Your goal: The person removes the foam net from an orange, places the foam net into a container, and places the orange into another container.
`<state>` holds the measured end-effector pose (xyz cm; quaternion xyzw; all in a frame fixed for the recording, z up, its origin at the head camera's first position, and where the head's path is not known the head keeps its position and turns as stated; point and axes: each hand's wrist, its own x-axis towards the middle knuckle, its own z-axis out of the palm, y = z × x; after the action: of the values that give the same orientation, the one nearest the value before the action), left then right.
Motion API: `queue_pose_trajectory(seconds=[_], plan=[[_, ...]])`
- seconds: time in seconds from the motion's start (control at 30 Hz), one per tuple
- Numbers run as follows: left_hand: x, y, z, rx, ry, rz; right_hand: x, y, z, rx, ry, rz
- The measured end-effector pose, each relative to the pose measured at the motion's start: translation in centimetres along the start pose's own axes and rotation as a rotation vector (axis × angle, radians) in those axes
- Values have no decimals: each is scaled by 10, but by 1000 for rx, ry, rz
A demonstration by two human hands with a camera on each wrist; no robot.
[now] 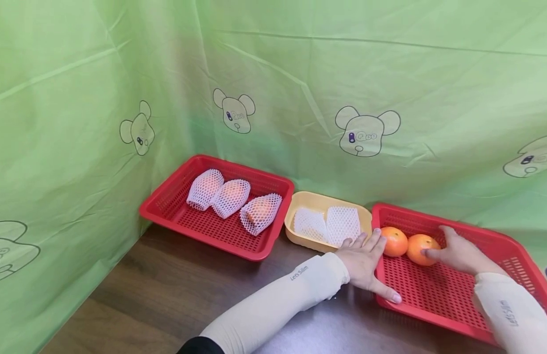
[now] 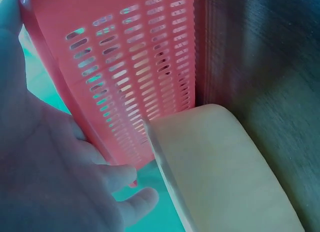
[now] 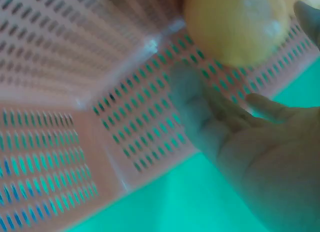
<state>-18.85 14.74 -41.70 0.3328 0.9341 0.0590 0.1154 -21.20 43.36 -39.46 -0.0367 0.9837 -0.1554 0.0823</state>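
Note:
Two oranges sit side by side in the right red basket (image 1: 446,290). My right hand (image 1: 466,253) reaches into this basket, its thumb at the nearer side of the right orange (image 1: 420,250) and its fingers beyond it. In the right wrist view those fingers (image 3: 195,107) are extended below the orange (image 3: 237,29), with a gap to it. My left hand (image 1: 363,263) is spread over the basket's left rim, thumb toward the front corner and fingertips beside the left orange (image 1: 394,241). The left wrist view has its palm (image 2: 55,157) along the basket's slotted wall (image 2: 130,67).
A cream tray (image 1: 300,237) holding two white foam nets (image 1: 343,223) stands between the baskets. The left red basket (image 1: 202,239) contains three net-wrapped fruits (image 1: 231,196). Green cloth (image 1: 282,73) hangs behind and at left; the tabletop (image 1: 176,275) is brown wood.

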Motion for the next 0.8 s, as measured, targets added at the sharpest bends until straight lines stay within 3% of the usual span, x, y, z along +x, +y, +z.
queue_pose_trajectory(seconds=[0.2,0.37,0.6,0.8], plan=[[-2,0,-1,37,41,17,-21,-7,-22,-43,176,-18],[-5,0,-1,64,65,18,-45,-9,-29,-83,227,19],[-13,1,6,95,127,52,-78,-4,-10,-175,311,-6],[-26,-5,15,119,205,111,-100,-8,17,-218,314,18]])
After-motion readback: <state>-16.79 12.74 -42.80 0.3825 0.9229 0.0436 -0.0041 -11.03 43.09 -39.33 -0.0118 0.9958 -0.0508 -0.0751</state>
